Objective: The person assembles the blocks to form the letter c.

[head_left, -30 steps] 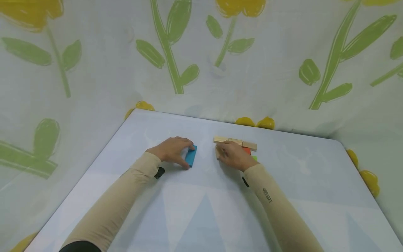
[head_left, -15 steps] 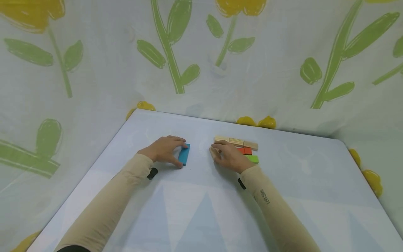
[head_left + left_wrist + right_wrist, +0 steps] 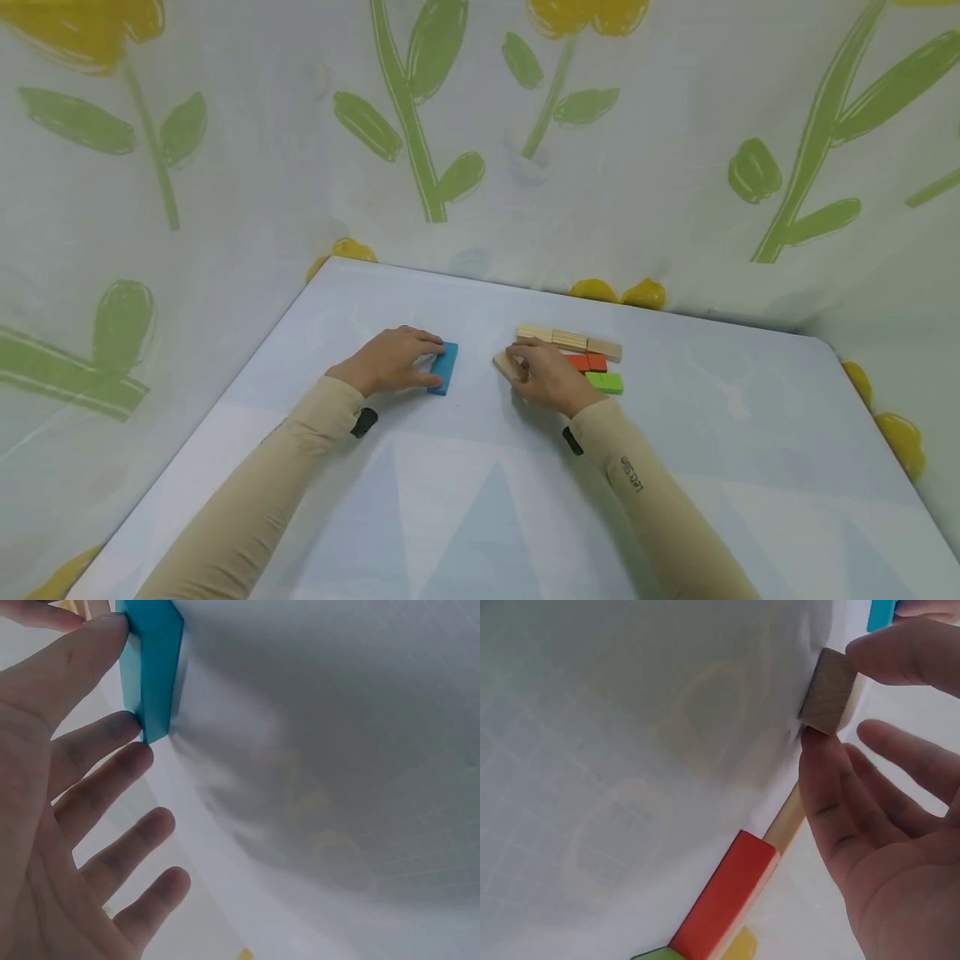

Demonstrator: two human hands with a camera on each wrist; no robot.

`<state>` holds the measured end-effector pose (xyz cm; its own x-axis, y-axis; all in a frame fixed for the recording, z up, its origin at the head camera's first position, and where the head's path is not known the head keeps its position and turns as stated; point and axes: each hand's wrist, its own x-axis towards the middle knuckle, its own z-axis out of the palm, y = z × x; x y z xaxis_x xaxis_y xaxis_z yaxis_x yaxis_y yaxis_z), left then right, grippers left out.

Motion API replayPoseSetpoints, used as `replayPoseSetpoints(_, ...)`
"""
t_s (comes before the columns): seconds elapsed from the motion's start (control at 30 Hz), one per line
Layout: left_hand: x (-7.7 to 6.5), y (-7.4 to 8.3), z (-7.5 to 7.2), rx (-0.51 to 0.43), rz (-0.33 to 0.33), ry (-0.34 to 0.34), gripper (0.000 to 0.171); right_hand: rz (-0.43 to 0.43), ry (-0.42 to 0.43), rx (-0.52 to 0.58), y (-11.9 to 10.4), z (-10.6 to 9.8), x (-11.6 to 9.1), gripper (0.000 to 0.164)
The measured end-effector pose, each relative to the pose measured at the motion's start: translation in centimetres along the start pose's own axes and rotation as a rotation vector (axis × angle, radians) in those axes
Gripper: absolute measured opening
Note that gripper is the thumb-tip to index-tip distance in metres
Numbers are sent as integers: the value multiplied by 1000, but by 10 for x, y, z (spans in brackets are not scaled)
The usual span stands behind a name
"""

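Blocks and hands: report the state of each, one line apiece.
Left hand, pinches the blue block
Right hand, pinches a single wooden block
Blue block, held
Single wooden block, held
Three wooden blocks, lying end to end
Red blocks, lying end to end
Green block, lying untouched

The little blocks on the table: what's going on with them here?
Someone's left hand pinches a blue block and their right hand pinches a single wooden block at a pale table. There is a gap between the two blocks. By the right hand lie a row of wooden blocks, with red blocks and a green block in front of it.
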<state>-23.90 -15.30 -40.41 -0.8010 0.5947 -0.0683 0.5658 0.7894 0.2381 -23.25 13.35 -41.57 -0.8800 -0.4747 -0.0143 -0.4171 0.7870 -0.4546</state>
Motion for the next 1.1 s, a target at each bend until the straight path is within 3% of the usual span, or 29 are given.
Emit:
replayPoseSetpoints(0.27,-1,5,-2,10,-5,-3,62,76,-21,15,-5,0,2,50)
replayPoseSetpoints(0.73,-4,8,-3,-5,-11,10,61,73,-21,20,-4,-1,12,55)
replayPoseSetpoints(1.0,0,7,-2,-4,-15,-1,61,142,-63,1,-8,-2,24,53)
replayPoseSetpoints(1.1,0,7,-2,-2,-19,-4,61,130,-64,-32,-11,-1,29,50)
